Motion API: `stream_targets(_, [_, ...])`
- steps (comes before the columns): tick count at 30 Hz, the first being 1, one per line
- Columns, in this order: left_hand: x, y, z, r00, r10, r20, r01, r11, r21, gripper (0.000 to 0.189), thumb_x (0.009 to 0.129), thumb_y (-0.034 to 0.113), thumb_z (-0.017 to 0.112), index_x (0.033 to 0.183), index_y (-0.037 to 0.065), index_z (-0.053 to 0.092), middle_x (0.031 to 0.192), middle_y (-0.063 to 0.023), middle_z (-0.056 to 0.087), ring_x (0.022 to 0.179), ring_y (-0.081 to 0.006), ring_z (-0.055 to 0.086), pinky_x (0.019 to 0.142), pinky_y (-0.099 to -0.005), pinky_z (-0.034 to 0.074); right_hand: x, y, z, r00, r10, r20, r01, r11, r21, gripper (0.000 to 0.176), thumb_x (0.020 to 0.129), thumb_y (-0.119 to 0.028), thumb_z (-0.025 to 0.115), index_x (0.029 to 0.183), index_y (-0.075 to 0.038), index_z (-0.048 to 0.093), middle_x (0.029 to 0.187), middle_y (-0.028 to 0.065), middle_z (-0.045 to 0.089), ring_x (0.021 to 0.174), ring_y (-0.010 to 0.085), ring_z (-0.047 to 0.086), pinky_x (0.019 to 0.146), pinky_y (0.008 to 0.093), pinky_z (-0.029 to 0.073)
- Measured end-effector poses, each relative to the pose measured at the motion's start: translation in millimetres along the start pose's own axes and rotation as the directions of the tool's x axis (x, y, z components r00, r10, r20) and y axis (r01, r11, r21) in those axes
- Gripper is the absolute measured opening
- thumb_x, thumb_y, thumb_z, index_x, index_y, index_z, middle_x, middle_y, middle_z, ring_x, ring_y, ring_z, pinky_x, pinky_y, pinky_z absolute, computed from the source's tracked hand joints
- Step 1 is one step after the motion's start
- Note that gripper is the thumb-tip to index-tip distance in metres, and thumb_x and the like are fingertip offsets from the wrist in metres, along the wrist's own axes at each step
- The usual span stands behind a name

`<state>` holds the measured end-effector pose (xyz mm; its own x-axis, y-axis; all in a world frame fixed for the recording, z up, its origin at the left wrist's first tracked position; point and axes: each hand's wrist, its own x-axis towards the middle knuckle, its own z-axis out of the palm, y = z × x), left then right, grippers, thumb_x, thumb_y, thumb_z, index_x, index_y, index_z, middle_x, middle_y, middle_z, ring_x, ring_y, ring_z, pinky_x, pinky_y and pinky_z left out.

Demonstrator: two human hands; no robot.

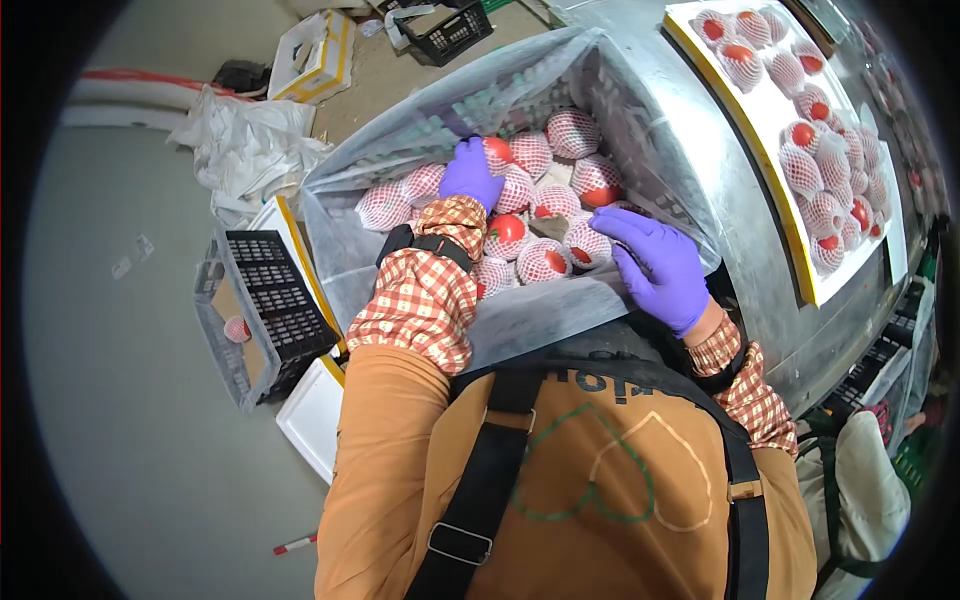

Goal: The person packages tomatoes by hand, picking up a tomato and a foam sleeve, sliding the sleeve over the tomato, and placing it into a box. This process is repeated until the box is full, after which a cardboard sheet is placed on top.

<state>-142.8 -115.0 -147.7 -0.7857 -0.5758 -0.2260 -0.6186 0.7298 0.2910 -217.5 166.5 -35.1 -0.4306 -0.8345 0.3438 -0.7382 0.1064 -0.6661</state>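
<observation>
A black crate with a translucent plastic liner (540, 325) in front of me holds several red tomatoes (507, 233) in white foam nets. My left hand (468, 180), in a purple glove, reaches in at the upper left of the pile. Its fingers curl down against a netted tomato (498, 153) with a bare red top; the fingertips are partly hidden. At the crate's right side, my right hand (660, 265) has its gloved fingers stretched out over the liner, close to a netted tomato (587, 242), holding nothing.
To the right, a white foam tray (790, 225) of netted tomatoes lies on a metal table (735, 170). On the left floor stand a lined black crate (265, 290) with one netted fruit and a white foam box (310, 405). Behind are white plastic sheeting (245, 145) and another foam box (312, 60).
</observation>
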Motion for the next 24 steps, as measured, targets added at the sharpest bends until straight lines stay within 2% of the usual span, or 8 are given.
stream_targets(1, [1.1,3.7,4.9,0.995,-0.102,-0.020,0.101,0.994,-0.032,0.079,0.073,0.031,0.077,0.135,0.005,0.035,0.132,-0.0243,0.044,0.111,-0.0402,0.055,0.091,-0.0463,0.049,-1.3,0.9,-0.6,1.000,0.002,0.004,-0.002,1.000,0.010,0.030,0.083,-0.009,0.060,0.113,-0.012,0.064,0.111,0.0078,0.066,0.090,0.0283,0.064,0.079,0.0372,0.051])
stream_targets(5, [0.6,19.0,18.9,0.971,-0.177,-0.159,0.179,0.984,-0.002,0.081,0.070,0.033,0.081,0.131,0.006,0.036,0.127,-0.0212,0.044,0.106,-0.0396,0.057,0.085,-0.0464,0.051,-2.3,0.1,-0.2,1.000,-0.011,-0.010,0.011,1.000,-0.024,0.028,0.082,-0.011,0.063,0.110,-0.013,0.064,0.110,0.0061,0.067,0.084,0.0268,0.065,0.074,0.0364,0.051])
stream_targets(13, [-1.3,-1.7,5.4,0.981,-0.144,-0.127,0.137,0.989,-0.057,0.078,0.067,0.037,0.080,0.127,0.005,0.044,0.122,-0.0216,0.048,0.110,-0.0393,0.056,0.088,-0.0473,0.050,-5.2,2.7,1.9,0.999,-0.037,0.017,0.038,0.998,-0.052,0.027,0.082,-0.013,0.063,0.110,-0.013,0.064,0.108,0.0066,0.067,0.082,0.0266,0.065,0.072,0.0359,0.051])
stream_targets(17, [-24.3,-15.9,-3.5,0.970,-0.106,-0.219,0.078,0.988,-0.134,0.076,0.069,0.036,0.079,0.128,0.003,0.043,0.121,-0.0219,0.051,0.106,-0.0359,0.059,0.087,-0.0447,0.051,-4.1,2.1,3.2,0.999,-0.048,0.006,0.048,0.997,-0.054,0.028,0.082,-0.013,0.062,0.111,-0.013,0.063,0.108,0.0072,0.067,0.084,0.0279,0.065,0.073,0.0366,0.052])
stream_targets(19, [-31.9,-27.4,-6.7,0.985,-0.149,-0.083,0.043,0.690,-0.722,0.071,0.075,0.032,0.078,0.128,0.001,0.043,0.117,-0.0177,0.056,0.102,-0.0282,0.061,0.083,-0.0385,0.053,-3.0,1.5,3.3,0.999,-0.050,-0.001,0.050,0.997,-0.056,0.029,0.082,-0.013,0.061,0.111,-0.013,0.063,0.108,0.0074,0.067,0.085,0.0287,0.065,0.074,0.0372,0.052])
stream_targets(20, [-33.6,-34.0,-9.7,0.988,-0.137,0.064,0.127,0.514,-0.849,0.063,0.081,0.027,0.074,0.128,-0.001,0.042,0.114,-0.0137,0.059,0.099,-0.0218,0.061,0.081,-0.0326,0.054,-3.1,1.1,3.5,1.000,-0.023,0.001,0.023,0.999,-0.042,0.030,0.084,-0.015,0.061,0.113,-0.013,0.062,0.109,0.0083,0.066,0.088,0.0289,0.065,0.077,0.0370,0.052])
stream_targets(21, [-40.3,-32.8,-15.2,0.989,-0.136,0.059,0.122,0.513,-0.850,0.063,0.081,0.027,0.074,0.128,-0.001,0.042,0.114,-0.0137,0.059,0.099,-0.0218,0.061,0.081,-0.0326,0.054,-2.9,0.5,4.4,1.000,0.005,0.003,-0.005,1.000,-0.028,0.031,0.085,-0.016,0.061,0.116,-0.013,0.062,0.110,0.0091,0.066,0.091,0.0291,0.064,0.080,0.0367,0.052])
stream_targets(24, [-74.5,-15.8,-40.6,0.996,0.087,0.035,0.030,0.054,-0.998,0.056,0.085,0.019,0.068,0.129,-0.001,0.040,0.117,-0.0144,0.057,0.104,-0.0222,0.060,0.086,-0.0336,0.053,-0.4,3.1,11.0,0.986,0.155,0.055,-0.161,0.978,0.131,0.038,0.089,-0.023,0.060,0.126,-0.012,0.056,0.116,0.0107,0.064,0.101,0.0249,0.064,0.088,0.0352,0.050])
